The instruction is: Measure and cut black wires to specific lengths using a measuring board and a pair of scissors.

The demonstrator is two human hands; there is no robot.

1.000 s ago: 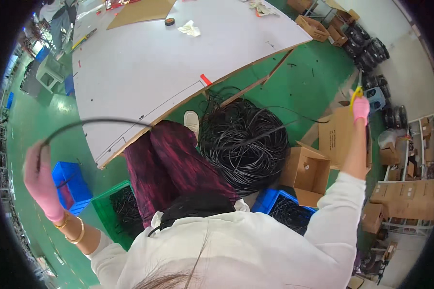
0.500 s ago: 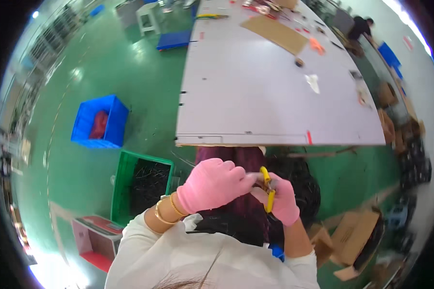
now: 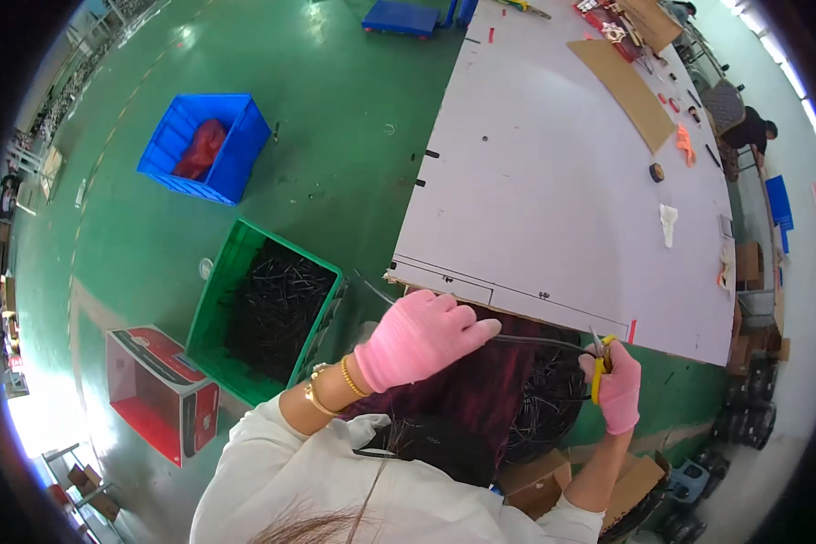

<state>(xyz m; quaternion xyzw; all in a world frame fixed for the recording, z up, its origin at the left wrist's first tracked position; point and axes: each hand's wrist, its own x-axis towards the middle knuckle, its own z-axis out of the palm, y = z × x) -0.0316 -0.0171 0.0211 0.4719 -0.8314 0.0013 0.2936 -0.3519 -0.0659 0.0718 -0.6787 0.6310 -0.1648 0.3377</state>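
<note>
My left hand [image 3: 422,343], in a pink glove, is closed around a thin dark grey cord [image 3: 542,340]. One end of the cord sticks out past the wrist side toward the table corner; the other stretches to the right hand. My right hand [image 3: 620,390], also gloved in pink, grips yellow-handled scissors [image 3: 597,385] near the table's front edge. Their metal blades point up and away, beside the cord's right end; whether they touch it I cannot tell. Below the hands lie a dark purple cloth [image 3: 476,381] and a heap of black cords [image 3: 553,394].
A green crate [image 3: 210,313] holding many short black pieces stands at the left. Beyond it is a blue crate [image 3: 254,136] with a red bag. The white table [image 3: 517,208] carries cardboard [image 3: 621,91], a tape roll [image 3: 656,172] and tools. Open cardboard boxes [image 3: 535,485] lie lower right.
My hands have drawn apart, the right one moving right with the scissors, so the cord now shows stretched between them. The view has turned, with the table shifting right.
</note>
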